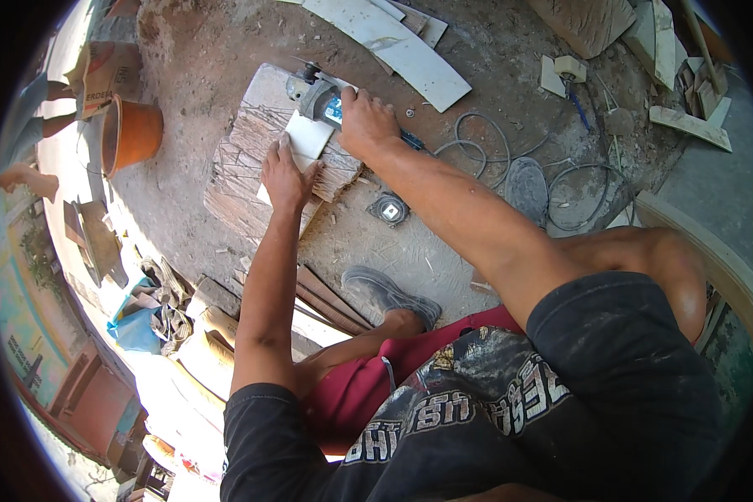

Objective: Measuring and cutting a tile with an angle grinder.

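Note:
My right hand (368, 124) is wrapped round the body of a blue and grey angle grinder (332, 110). The grinder's head and disc are over the far part of a thick, scored wooden board (241, 167) on the ground. Just below the grinder, a white piece of tile (309, 136) lies on this board. My left hand (286, 177) holds the tile down, with fingertips on top of it and the thumb along its near right side. Part of the tile is hidden under that hand. Whether the disc touches the tile I cannot tell.
A tape measure (389, 209) lies right of the board, near my shoes. A grey power cord (506, 159) loops over the ground at right. Long tile offcuts (393, 46) lie beyond the board. An orange bucket (134, 132) stands at left, near another person's hand (29, 179).

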### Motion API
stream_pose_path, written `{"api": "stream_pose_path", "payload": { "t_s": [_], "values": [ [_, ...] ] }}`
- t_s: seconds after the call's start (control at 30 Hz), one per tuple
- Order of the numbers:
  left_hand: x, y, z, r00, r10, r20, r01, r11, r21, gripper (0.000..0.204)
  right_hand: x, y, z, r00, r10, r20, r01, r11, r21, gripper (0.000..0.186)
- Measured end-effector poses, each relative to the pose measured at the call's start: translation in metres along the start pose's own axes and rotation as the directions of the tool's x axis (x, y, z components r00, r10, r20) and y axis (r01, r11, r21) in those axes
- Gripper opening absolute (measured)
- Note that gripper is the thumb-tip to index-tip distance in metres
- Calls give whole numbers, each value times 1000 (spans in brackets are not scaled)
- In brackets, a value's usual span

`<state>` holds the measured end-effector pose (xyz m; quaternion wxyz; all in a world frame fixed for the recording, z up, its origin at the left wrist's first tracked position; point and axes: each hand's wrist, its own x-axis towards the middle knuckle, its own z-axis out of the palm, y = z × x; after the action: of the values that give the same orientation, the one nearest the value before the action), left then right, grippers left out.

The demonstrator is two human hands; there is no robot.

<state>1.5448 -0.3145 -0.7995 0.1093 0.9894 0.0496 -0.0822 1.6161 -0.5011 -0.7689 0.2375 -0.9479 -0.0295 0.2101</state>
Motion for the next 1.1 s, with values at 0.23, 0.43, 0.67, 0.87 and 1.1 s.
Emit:
{"api": "stream_pose_path", "payload": {
  "t_s": [0.23, 0.43, 0.67, 0.87, 1.1],
  "values": [
    [0, 0, 0, 1000, -7, 7, 7, 1000, 1, 88, -2, 3, 1, 1000, 1, -11, -1, 1000, -7, 41],
    [0, -1, 1, 1000, 0, 3, 0, 1000, 6, 87, -5, 6, 2, 1000, -4, -25, 4, 1000, -10, 38],
    [0, 0, 1, 1000, -6, 3, 6, 1000, 9, 87, -8, 8, 3, 999, 1, -32, -2, 1000, -24, 38],
    [0, 2, -1, 1000, 12, -1, -12, 999, 40, 88, -10, 10, 2, 1000, 1, -24, -2, 1000, -29, 40],
    [0, 4, -3, 1000, -20, 17, 19, 999, 41, 88, -14, 13, 2, 1000, 8, -28, -9, 1000, -20, 40]
  ]
}}
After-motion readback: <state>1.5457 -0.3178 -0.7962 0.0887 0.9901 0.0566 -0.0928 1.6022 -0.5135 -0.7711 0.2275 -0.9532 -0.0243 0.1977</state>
